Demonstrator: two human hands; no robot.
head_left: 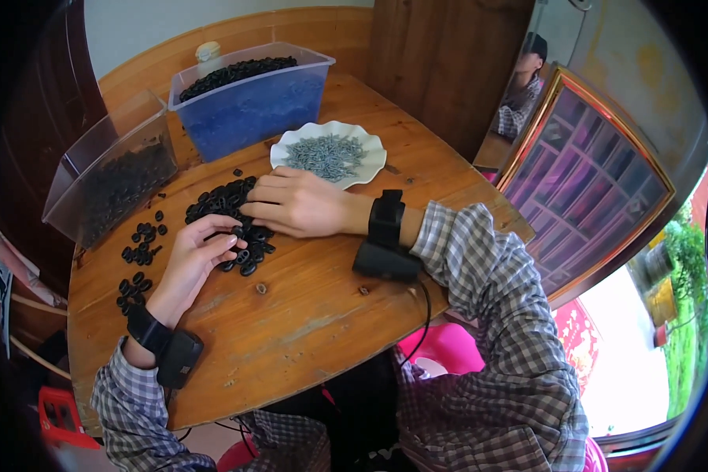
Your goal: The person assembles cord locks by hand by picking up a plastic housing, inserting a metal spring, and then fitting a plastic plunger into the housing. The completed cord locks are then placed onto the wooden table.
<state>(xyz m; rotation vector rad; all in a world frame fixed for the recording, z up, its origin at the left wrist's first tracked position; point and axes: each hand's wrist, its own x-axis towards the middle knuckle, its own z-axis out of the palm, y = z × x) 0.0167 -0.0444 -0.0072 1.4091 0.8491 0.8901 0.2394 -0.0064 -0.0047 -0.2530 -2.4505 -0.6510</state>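
My left hand [194,259] is closed, with a small black oval plastic piece [237,231] pinched between thumb and forefinger. Beside it my right hand [300,204] reaches over the right side of a heap of similar black plastic pieces [216,198], its fingers stretched out and touching the heap. What lies under those fingers is hidden. Several small clusters of black pieces [139,252] lie left of my left hand. Just beyond my right hand stands a white wavy-edged plate [376,161] holding many small grey screws [322,155].
A translucent blue bin [252,118] full of black pieces stands at the back of the wooden table [315,315]. Left of it is a clear tub [126,185] with small dark parts. A gold-framed panel [590,181] leans at the right. A pink stool [448,346] shows below the table edge.
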